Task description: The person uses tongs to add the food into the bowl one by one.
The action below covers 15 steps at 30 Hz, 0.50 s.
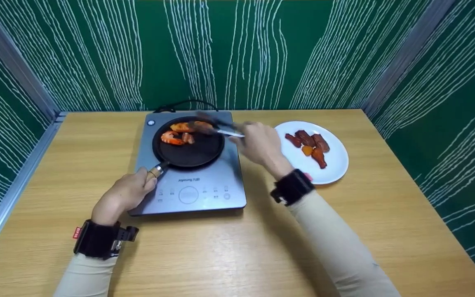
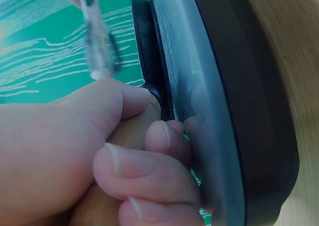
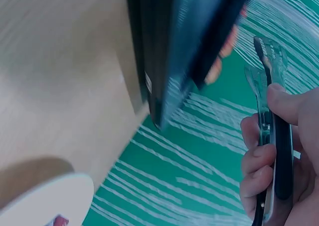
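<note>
Partly hidden pan handle [image 1: 155, 171], blurred tongs [image 1: 230, 133]

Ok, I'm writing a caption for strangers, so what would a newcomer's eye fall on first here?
Probably the dark pan on the silver cooktop, with bright orange food in it and the left hand gripping its wooden handle. Next, the tongs in the right hand, reaching over the pan's right side. Then the white plate right of the cooktop, with reddish-brown pieces on it.
</note>
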Each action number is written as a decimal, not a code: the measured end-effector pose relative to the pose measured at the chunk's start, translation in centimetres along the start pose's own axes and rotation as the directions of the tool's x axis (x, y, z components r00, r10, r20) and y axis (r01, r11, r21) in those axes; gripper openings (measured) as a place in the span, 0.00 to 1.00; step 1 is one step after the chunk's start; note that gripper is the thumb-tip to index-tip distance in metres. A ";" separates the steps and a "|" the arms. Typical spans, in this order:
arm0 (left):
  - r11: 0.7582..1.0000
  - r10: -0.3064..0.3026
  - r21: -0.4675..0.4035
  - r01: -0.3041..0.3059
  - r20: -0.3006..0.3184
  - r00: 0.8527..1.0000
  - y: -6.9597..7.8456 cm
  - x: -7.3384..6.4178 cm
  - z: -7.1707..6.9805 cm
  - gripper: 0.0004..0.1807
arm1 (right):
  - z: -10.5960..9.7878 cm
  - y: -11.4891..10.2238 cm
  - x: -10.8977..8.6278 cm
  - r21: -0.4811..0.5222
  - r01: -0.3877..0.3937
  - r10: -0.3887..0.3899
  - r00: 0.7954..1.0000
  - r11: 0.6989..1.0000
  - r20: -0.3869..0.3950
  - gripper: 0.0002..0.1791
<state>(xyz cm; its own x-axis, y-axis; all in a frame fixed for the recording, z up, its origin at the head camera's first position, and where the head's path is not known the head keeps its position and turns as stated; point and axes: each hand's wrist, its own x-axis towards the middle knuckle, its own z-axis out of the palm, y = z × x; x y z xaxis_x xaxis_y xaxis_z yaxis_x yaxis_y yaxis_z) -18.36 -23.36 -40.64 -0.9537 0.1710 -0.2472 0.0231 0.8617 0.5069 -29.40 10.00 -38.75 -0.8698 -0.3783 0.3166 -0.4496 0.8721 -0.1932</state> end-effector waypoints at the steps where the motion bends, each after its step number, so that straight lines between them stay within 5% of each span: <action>1: 1.000 -0.001 0.002 0.001 0.001 1.000 0.1 0.1 0.0 0.14 | -0.6 0.7 -0.4 0.014 -0.025 0.025 1.000 1.000 -0.006 0.20; 9: 1.000 -0.010 0.002 0.010 0.012 1.000 0.2 0.3 -0.1 0.14 | -4.1 8.6 -4.7 0.085 -0.176 0.184 0.977 0.981 -0.103 0.18; 15: 1.000 -0.026 0.004 0.026 0.011 1.000 0.0 0.3 0.0 0.14 | -4.5 14.3 -7.3 0.077 -0.302 0.305 0.952 0.950 -0.035 0.21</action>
<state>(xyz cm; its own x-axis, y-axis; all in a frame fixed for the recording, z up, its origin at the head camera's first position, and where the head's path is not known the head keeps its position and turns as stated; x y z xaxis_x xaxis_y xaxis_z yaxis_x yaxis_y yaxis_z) -18.59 -23.29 -40.70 -0.9505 0.1544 -0.2696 0.0000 0.8677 0.4972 -28.53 26.61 -39.63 -0.9580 -0.0828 0.2746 -0.1801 0.9190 -0.3508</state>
